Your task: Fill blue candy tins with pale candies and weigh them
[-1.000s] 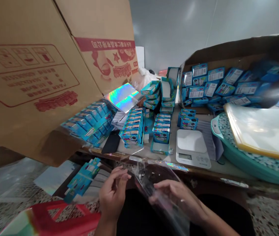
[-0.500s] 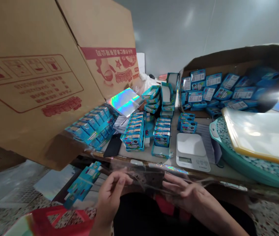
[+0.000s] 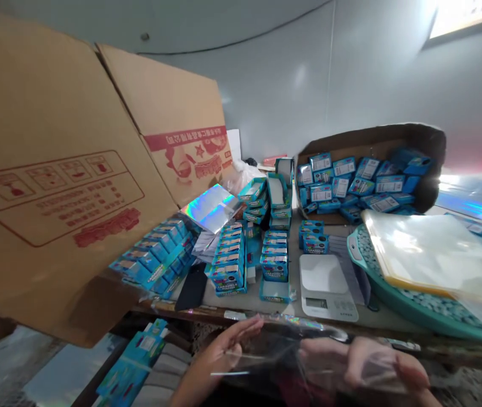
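A clear plastic film (image 3: 277,362) stretches between a person's two hands, just below the front edge of a crowded worktable (image 3: 212,299). The left hand (image 3: 227,353) holds its fingers nearly straight and side by side at the film's left end; whether they pinch it cannot be told. Film covers the right hand (image 3: 366,362), whose fingers are bent and blurred; its grip cannot be made out either.

Nearest on the tabletop, a white scale (image 3: 325,288) sits right of a blue tray (image 3: 275,291) with boxes lined up in its rear part. A fuller row of blue boxes (image 3: 229,265) stands to the left, beside a flat black slab (image 3: 191,287). Behind them rise stacked open trays (image 3: 277,192) and a shiny rainbow sheet (image 3: 211,208).

A tall brown carton (image 3: 54,113) walls off the left side, its panels towering over another pack of blue boxes (image 3: 160,254). At right, a carton on its side (image 3: 364,138) gapes toward the viewer, heaped with loose blue boxes (image 3: 351,181). In front of it, a stack of clear sheets (image 3: 419,254) lies across a turquoise tub (image 3: 394,308), hiding much of the small pale pieces inside.
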`<state>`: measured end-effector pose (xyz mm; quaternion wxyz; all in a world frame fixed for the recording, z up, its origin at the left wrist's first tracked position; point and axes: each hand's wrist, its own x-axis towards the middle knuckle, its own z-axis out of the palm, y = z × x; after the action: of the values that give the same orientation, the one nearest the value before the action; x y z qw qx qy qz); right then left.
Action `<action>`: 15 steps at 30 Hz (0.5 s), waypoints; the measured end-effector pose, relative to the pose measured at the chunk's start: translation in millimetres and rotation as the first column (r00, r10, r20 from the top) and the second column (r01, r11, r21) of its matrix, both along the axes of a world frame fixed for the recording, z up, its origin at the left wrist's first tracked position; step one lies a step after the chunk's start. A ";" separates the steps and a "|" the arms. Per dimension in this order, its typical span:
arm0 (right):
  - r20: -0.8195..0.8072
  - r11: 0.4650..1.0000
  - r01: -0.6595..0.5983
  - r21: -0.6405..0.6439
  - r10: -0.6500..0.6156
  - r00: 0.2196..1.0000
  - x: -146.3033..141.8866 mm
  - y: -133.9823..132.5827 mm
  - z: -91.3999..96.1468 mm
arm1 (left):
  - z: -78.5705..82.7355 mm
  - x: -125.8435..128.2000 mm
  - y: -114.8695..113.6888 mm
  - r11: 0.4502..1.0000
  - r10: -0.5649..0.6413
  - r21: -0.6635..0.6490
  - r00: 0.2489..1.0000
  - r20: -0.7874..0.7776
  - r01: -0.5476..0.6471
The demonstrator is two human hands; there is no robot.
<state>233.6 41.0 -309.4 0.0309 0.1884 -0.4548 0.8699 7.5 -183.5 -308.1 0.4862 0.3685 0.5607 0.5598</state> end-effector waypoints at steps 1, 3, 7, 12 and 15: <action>0.011 0.994 -0.018 -0.111 0.020 1.000 2.5 2.6 0.5 | 0.0 -0.5 -0.5 0.999 -0.032 0.018 0.999 -0.022 0.033; 0.008 0.964 -0.047 -0.260 0.051 0.999 6.4 6.6 -3.5 | 0.9 -2.6 -2.8 0.996 -0.079 0.038 0.995 -0.056 0.081; 0.112 0.940 0.033 -0.339 0.005 0.994 4.1 8.5 -23.4 | -4.0 -14.5 -8.4 0.987 -0.116 0.105 0.993 -0.030 0.118; 0.288 0.954 0.257 -0.154 -0.206 0.935 -24.6 -0.7 -16.3 | -24.3 -42.4 -11.1 0.976 -0.142 0.182 0.984 0.108 0.121; 0.196 0.937 0.265 0.226 -0.310 0.930 -45.8 -8.5 6.5 | -35.4 -50.8 -5.5 0.997 -0.065 0.059 0.984 0.165 0.056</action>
<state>187.9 32.5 -303.0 0.0872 0.0204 -0.5615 0.8226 -43.3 -189.0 -343.5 0.5383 0.3502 0.4912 0.5885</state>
